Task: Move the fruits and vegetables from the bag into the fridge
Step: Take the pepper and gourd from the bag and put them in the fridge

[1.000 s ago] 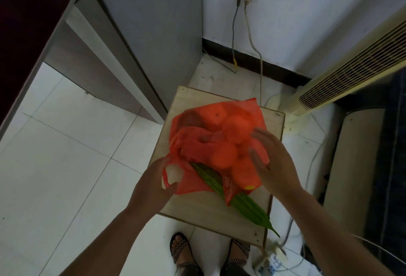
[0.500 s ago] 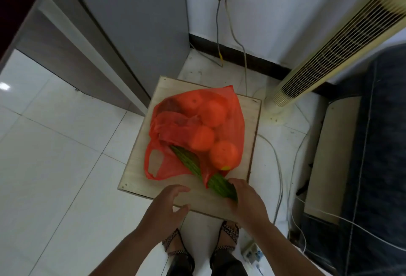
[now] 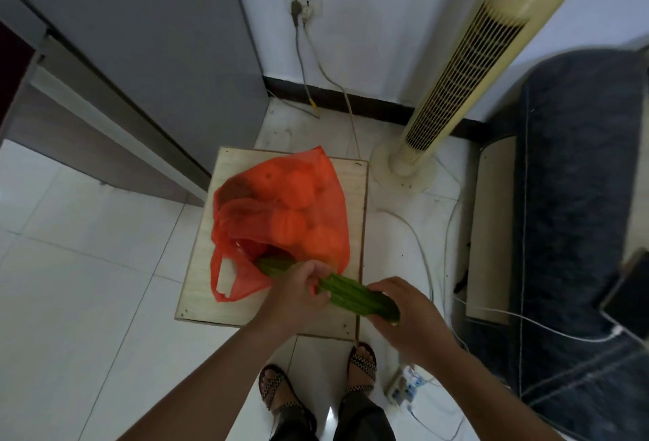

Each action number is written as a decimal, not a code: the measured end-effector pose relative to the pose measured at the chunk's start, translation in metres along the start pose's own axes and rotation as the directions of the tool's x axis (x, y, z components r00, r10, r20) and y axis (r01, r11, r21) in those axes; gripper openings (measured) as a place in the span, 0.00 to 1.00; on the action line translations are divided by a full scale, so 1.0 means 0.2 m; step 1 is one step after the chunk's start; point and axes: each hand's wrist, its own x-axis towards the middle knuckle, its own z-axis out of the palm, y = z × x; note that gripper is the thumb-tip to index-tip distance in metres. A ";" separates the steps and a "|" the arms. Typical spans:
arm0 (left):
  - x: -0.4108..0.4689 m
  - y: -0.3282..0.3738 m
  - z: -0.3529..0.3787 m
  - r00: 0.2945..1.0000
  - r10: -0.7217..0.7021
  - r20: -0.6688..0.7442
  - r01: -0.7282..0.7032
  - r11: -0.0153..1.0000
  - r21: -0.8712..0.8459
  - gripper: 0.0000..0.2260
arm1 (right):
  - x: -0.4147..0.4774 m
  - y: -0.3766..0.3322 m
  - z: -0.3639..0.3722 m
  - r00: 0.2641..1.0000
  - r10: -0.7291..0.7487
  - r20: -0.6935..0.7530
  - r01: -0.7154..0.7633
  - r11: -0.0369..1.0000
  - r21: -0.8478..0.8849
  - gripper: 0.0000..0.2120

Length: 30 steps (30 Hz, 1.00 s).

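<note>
Holds a ridged green gourd in both hands. Grips its middle with the left hand, fingers curled round it. Wraps the right hand over the end nearest the body, fingers bent down around it. Keeps the gourd slanted, far end poking into the mouth of the orange plastic bag just beyond the left knuckles.

Further beyond both hands, behind the thin film, several round oranges packed close together. Under the hands and ahead of them, a bare wooden board bearing the bag, one loop handle lying flat just left of the left hand. Below the wrists, two sandalled feet on white tiles.

Well beyond the left hand and off to its left, the grey fridge, well apart from the gourd; cannot tell from this angle whether its door is open. Beyond the right hand, a cream tower fan on a round base beside the board. To the right of the right hand, a dark sofa with a phone on it. Below the right forearm, near the right foot, a white power strip. Far ahead on the wall, a socket with two plugs in it.
</note>
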 end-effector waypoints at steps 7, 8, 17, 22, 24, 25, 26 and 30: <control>0.06 0.07 0.07 0.942 0.306 0.135 -0.334 0.845 0.417 0.25 | -0.01 -0.11 -0.29 0.994 -0.108 -0.005 0.107 0.989 -0.098 0.17; 0.08 0.09 0.07 0.933 0.320 0.161 -0.359 0.826 0.435 0.25 | -0.01 -0.11 -0.32 0.993 -0.118 -0.002 0.117 0.987 -0.109 0.17; 0.18 0.17 -0.01 0.967 0.255 -0.015 -0.242 0.933 0.267 0.21 | 0.03 -0.06 -0.56 0.952 0.019 -0.306 0.028 0.988 0.149 0.25; 0.11 0.19 -0.21 0.952 0.041 -0.303 -0.099 0.979 -0.178 0.18 | 0.15 -0.20 -0.42 0.968 0.080 -0.239 0.010 0.936 0.352 0.24; 0.07 0.23 -0.28 0.935 -0.018 -0.355 -0.092 0.953 -0.289 0.16 | 0.22 -0.28 -0.34 0.982 0.055 -0.182 0.017 0.929 0.371 0.22; 0.05 0.25 -0.31 0.927 -0.022 -0.373 -0.104 0.944 -0.314 0.14 | 0.26 -0.32 -0.30 0.989 0.041 -0.143 0.016 0.926 0.378 0.22; 0.03 0.27 -0.33 0.921 -0.017 -0.389 -0.124 0.935 -0.333 0.13 | 0.30 -0.36 -0.27 0.995 0.026 -0.100 0.015 0.922 0.387 0.23; -0.01 0.31 -0.40 0.904 0.014 -0.426 -0.184 0.915 -0.360 0.15 | 0.40 -0.50 -0.18 0.998 -0.060 -0.001 0.054 0.905 0.422 0.24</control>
